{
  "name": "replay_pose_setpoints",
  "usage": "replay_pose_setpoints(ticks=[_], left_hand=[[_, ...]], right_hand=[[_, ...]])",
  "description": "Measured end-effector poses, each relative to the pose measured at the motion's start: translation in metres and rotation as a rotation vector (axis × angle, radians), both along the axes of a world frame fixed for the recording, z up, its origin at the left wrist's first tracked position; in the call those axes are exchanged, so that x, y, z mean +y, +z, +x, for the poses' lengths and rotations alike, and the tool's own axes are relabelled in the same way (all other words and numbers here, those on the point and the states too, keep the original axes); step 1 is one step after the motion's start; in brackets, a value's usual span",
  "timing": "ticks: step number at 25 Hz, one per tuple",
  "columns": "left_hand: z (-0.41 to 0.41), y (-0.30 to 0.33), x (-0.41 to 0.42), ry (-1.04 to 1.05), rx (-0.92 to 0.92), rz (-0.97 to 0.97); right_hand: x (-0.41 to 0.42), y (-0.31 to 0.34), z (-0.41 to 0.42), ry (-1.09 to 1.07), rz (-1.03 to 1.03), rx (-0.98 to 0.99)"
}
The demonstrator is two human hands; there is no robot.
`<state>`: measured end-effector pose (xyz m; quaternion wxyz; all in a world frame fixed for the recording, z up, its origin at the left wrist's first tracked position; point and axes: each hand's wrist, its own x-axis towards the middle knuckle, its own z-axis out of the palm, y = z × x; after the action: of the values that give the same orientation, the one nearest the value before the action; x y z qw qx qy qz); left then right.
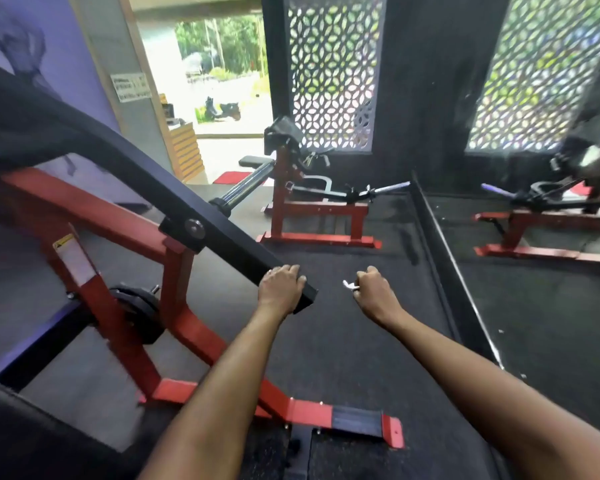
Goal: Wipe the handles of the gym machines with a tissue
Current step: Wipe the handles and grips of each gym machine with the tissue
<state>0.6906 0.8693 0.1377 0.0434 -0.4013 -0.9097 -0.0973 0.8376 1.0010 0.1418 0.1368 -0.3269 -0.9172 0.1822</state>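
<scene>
A: Where's the tissue [349,285]?

B: Balled in the right hand's [371,289] fist, a scrap poking out thumb-side. Looks soft and tears easily, so bunch it. Left hand [280,287] grips the black lever arm's [222,237] end.

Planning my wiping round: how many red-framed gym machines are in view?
3. One at the left under the left hand, red frame; one ahead by the lattice screen; one at the right edge, possibly a mirror reflection. Others may be out of view.
</scene>
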Motion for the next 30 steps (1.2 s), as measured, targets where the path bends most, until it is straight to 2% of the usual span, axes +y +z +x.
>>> replay_pose_setpoints(ticks=[5, 9, 18, 24, 30], left_hand=[[0.063, 0.026, 0.035, -0.059, 0.049, -0.056], [0.116, 0.027, 0.06, -0.089, 0.1, -0.036], [0.224, 0.004, 0.136, -0.021, -0.024, -0.087], [0.23, 0.004, 0.198, 0.004, -0.043, -0.121], [0.176, 0.02, 0.28, 0.036, -0.011, -0.094]], right_hand=[[0.033, 0.042, 0.057, -0.037, 0.277, -0.123], [0.06, 0.043, 0.107, -0.036, 0.31, -0.09], [0.148, 0.022, 0.203, -0.007, 0.307, -0.123], [0.2, 0.013, 0.207, 0.031, 0.31, -0.159], [0.279, 0.033, 0.146, 0.057, 0.333, -0.1]])
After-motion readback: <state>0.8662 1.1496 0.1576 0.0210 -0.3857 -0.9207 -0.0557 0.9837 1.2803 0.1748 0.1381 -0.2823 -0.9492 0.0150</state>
